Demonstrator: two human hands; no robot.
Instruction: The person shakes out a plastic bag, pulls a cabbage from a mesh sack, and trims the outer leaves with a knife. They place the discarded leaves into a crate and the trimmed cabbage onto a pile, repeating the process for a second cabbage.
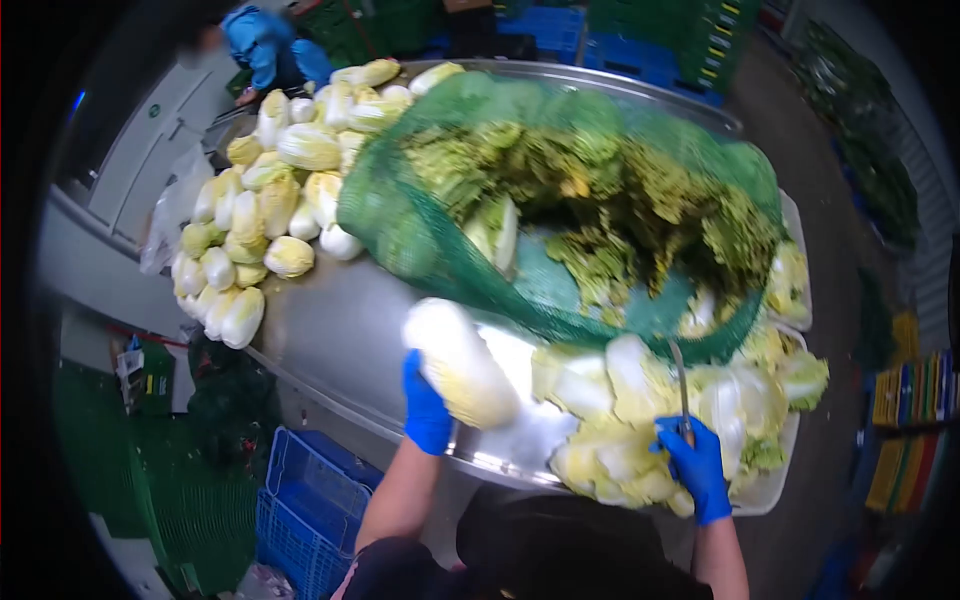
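At the near edge of the bench, the left hand has its fingers wrapped round a cabbage that is blurred and soft in outline. The right hand is clenched on a knife, blade up, the handle hidden in the glove. Cut cabbages heap at the near right corner, partly under a green net of trimmings. Along the far left edge lie whole cabbages, with a person in blue beyond them, mostly cut off.
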